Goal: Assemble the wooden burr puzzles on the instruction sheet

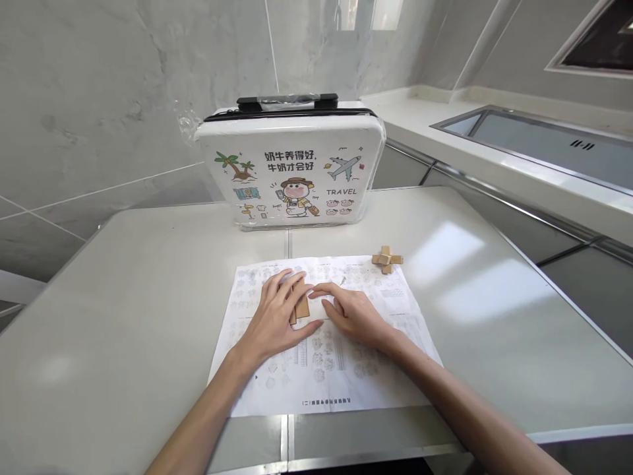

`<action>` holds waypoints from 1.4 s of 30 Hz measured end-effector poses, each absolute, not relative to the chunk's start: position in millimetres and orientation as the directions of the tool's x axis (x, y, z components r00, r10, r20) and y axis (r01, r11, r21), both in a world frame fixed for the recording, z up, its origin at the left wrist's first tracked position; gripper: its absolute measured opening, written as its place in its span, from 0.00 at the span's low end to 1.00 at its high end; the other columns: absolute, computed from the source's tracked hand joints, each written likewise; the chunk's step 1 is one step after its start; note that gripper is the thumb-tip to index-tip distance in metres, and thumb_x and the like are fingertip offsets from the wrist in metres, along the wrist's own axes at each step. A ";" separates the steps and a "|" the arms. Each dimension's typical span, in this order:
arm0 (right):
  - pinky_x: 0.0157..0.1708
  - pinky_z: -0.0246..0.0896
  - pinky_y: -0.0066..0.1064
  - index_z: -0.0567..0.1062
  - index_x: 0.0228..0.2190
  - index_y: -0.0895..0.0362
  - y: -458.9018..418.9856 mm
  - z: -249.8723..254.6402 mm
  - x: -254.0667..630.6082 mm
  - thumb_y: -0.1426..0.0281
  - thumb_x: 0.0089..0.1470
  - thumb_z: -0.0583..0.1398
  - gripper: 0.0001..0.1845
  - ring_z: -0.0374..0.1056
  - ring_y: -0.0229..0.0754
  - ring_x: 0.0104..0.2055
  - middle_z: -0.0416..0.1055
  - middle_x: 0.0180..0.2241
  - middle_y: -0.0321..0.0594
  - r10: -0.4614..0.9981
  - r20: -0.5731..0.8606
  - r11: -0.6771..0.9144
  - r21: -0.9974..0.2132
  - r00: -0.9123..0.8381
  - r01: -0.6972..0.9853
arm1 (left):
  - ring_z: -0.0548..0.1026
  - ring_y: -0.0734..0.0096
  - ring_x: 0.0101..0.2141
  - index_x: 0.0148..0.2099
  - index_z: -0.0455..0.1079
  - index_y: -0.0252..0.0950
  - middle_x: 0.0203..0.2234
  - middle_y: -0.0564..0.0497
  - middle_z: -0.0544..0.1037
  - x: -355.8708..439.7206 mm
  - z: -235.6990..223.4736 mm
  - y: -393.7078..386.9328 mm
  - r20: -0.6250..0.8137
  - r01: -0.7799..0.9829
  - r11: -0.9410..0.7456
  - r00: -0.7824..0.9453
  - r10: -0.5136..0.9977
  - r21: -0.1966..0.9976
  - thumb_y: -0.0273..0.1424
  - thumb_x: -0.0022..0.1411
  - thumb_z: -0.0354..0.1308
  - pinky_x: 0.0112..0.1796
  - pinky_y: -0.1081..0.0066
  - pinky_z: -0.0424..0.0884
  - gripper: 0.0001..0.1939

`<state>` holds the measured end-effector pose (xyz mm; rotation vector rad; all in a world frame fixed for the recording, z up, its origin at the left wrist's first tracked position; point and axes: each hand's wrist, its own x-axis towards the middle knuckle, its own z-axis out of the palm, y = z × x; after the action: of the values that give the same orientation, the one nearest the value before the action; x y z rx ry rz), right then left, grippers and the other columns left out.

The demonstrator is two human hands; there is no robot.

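Blocks (302,309) lie on the sheet (376,389), left of the block cross (386,259), before the case (294,173).

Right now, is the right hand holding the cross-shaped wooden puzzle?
No, the wooden puzzle sits at the far right corner of the paper, apart from the right hand.

Light-brown wooden puzzle pieces (302,307) lie flat and side by side, their long edges running away from the person, partly hidden under the left hand (277,309), so their number cannot be told. Beneath them a white printed sheet (376,394), faintly creased and covered in small grey diagrams, lies spread on the worktop (148,316).
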<state>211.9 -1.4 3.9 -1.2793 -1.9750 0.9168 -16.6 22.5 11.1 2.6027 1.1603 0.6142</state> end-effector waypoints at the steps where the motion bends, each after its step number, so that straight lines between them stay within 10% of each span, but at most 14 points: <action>1: 0.31 0.59 0.30 0.72 0.57 0.52 -0.4 4.3 212.6 0.73 0.68 0.52 0.19 0.59 0.34 0.20 0.84 0.44 0.38 0.935 0.114 0.271 -0.841 -0.335 0.469 | 0.58 0.41 0.70 0.67 0.68 0.45 0.68 0.42 0.69 -18.3 10.8 24.1 0.269 0.667 -0.654 0.598 0.755 0.357 0.44 0.68 0.67 0.66 0.39 0.62 0.29; 8: 0.19 0.55 0.28 0.74 0.45 0.55 14.3 4.0 221.8 0.55 0.68 0.60 0.16 0.58 0.32 0.19 0.81 0.40 0.41 0.993 -0.055 -0.058 -0.998 -0.101 -0.018 | 0.60 0.46 0.69 0.65 0.70 0.47 0.68 0.44 0.70 -39.6 9.2 44.1 0.227 0.770 -0.525 0.473 0.851 0.363 0.45 0.73 0.62 0.66 0.40 0.64 0.23; 17: 0.13 0.35 0.27 0.71 0.40 0.54 34.4 -0.7 242.1 0.42 0.62 0.60 0.27 0.38 0.31 0.18 0.66 0.29 0.31 0.971 -0.236 -0.211 -0.765 -0.040 -0.609 | 0.62 0.40 0.69 0.65 0.70 0.46 0.69 0.42 0.70 -66.7 6.9 60.3 0.320 0.838 -0.462 0.370 0.872 0.289 0.46 0.73 0.60 0.65 0.36 0.62 0.23; 30: 0.14 0.35 0.27 0.66 0.36 0.52 41.4 -0.8 250.0 0.48 0.63 0.59 0.20 0.35 0.33 0.18 0.57 0.26 0.27 0.962 -0.251 -0.115 -0.725 0.105 -0.679 | 0.69 0.45 0.64 0.62 0.71 0.48 0.60 0.45 0.77 -37.3 11.7 41.3 0.462 0.726 -0.619 0.458 0.760 0.298 0.38 0.73 0.63 0.61 0.41 0.69 0.18; 36: 0.15 0.44 0.26 0.66 0.32 0.52 25.0 8.3 225.5 0.45 0.67 0.58 0.24 0.49 0.33 0.15 0.59 0.18 0.26 0.952 -0.237 -0.303 -0.828 -0.196 -0.471 | 0.79 0.52 0.57 0.61 0.73 0.50 0.56 0.46 0.81 -21.6 17.7 24.4 0.260 0.573 -0.425 0.350 0.900 0.701 0.42 0.75 0.59 0.56 0.48 0.78 0.15; 42: 0.15 0.52 0.23 0.71 0.37 0.56 2.5 7.9 206.6 0.45 0.68 0.60 0.26 0.59 0.32 0.16 0.67 0.20 0.30 0.716 -0.071 -0.414 -0.845 -0.694 -0.340 | 0.74 0.43 0.65 0.73 0.62 0.47 0.65 0.36 0.75 -16.0 24.2 14.9 0.006 0.110 -0.066 0.472 0.882 0.992 0.57 0.71 0.57 0.62 0.45 0.74 0.36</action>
<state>206.6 2.5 7.9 -0.5691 -1.1355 2.1294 -16.0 14.9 24.2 1.5180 0.9035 0.8029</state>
